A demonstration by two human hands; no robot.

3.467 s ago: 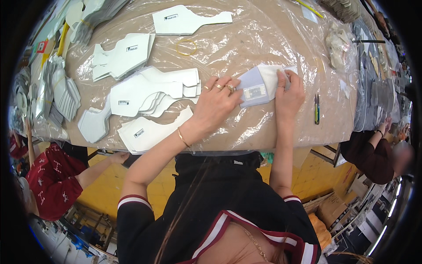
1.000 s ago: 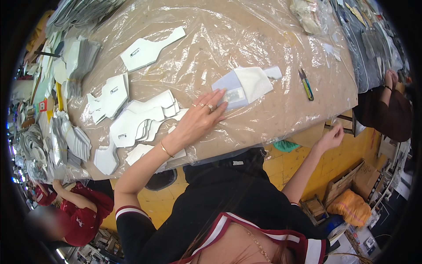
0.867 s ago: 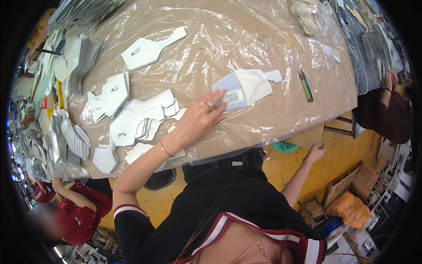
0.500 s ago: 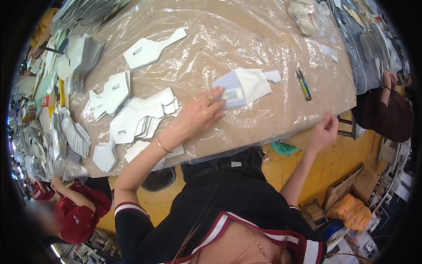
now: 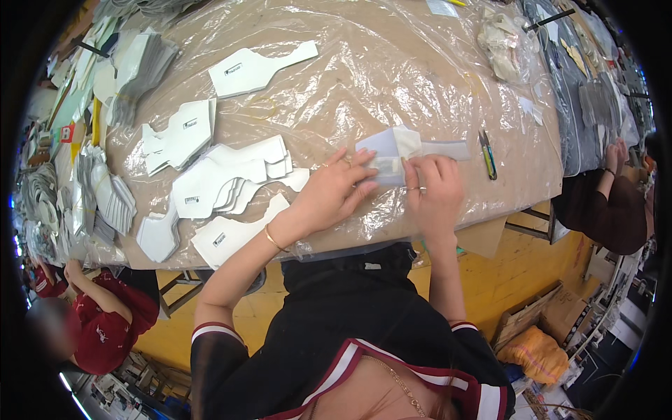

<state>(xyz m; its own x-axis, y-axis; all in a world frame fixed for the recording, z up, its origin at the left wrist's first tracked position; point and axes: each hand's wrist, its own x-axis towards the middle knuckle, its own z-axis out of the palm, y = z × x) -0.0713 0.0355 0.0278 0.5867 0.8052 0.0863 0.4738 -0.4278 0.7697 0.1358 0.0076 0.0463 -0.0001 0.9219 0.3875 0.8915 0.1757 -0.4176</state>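
A flat pale blue-grey piece [image 5: 376,143] lies on the plastic-covered table in front of me, a small whitish rectangular patch [image 5: 387,166] on it. Across its middle sits a white cloth flap [image 5: 407,141]; a translucent strip [image 5: 449,149] sticks out to the right. My left hand [image 5: 334,189] rests with fingers spread, their tips on the piece's left side. The fingers of my right hand [image 5: 435,190] are pinched together at the flap's near edge, partly hiding it. Thread snips [image 5: 487,155] with green-and-blue handles lie to the right.
White cut pieces with dark printed marks lie in stacks [image 5: 227,178] at left, one pile [image 5: 255,68] farther off. Bundled grey pieces [image 5: 136,70] line the left edge. A plastic bag [image 5: 505,45] lies far right. Other people work at both sides [image 5: 105,315].
My right hand has come in from the right, off the table edge, to the piece and closed on the cloth flap. The flap now looks narrower, showing more of the strip.
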